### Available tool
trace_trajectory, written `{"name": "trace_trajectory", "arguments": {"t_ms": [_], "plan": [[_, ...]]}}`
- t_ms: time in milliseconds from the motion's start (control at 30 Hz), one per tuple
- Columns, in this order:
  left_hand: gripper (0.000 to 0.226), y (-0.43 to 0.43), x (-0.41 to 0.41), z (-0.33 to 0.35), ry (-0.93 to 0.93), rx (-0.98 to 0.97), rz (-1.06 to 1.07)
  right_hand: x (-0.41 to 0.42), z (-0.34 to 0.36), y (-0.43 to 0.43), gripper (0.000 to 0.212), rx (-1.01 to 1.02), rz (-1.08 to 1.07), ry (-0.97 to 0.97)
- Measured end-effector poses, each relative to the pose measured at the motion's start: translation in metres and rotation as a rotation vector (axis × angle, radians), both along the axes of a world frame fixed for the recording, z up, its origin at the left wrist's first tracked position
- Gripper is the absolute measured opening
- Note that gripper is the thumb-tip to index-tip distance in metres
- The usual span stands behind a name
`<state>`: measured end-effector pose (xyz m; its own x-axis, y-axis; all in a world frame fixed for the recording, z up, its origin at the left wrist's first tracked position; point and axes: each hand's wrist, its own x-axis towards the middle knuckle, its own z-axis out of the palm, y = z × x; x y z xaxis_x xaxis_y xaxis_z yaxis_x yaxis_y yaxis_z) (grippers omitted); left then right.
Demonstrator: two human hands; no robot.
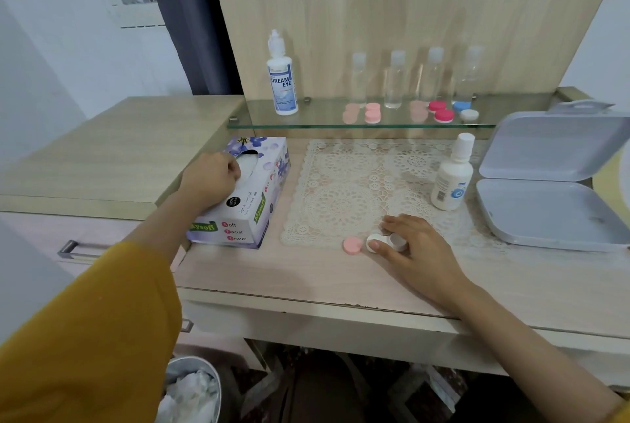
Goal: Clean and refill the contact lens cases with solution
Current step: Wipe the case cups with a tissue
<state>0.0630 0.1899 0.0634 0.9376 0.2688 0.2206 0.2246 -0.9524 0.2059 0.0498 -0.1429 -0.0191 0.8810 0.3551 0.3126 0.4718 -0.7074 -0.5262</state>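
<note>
My left hand (211, 177) pinches a tissue (247, 165) in the tissue box (252, 214), best pulled slowly for one sheet, while my right hand (416, 245) grips the open lens case (397, 242) on the desk (306, 272) beside its pink cap (353, 245).

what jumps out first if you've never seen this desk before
The two hands: the left hand seems to pinch a tissue at the slot of the flowered tissue box, while the right hand holds a white lens case near the front of the desk, a loose pink cap just left of it. Behind, a glass shelf carries a tall solution bottle and a row of coloured cases.
</note>
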Motion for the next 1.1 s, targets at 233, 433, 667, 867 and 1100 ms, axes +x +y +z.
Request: {"name": "trace_trajectory", "arguments": {"t_ms": [233,433,667,867,1100], "plan": [[0.034,0.007,0.017,0.018,0.189,0.06,-0.079,0.001,-0.002,0.0,0.085,-0.015,-0.003,-0.022],[0.007,0.007,0.022,0.021,0.256,0.102,-0.103,0.002,-0.003,-0.001,0.084,-0.02,0.002,-0.032],[0.018,0.008,0.019,0.019,0.23,0.173,-0.109,0.002,-0.004,-0.001,0.082,-0.008,0.002,-0.039],[0.022,0.009,0.019,0.019,0.211,0.092,-0.092,0.001,-0.002,0.0,0.083,-0.012,0.002,-0.041],[0.012,0.001,0.014,0.03,-0.033,-0.228,-0.106,0.001,-0.002,0.0,0.084,-0.009,0.003,-0.034]]}}
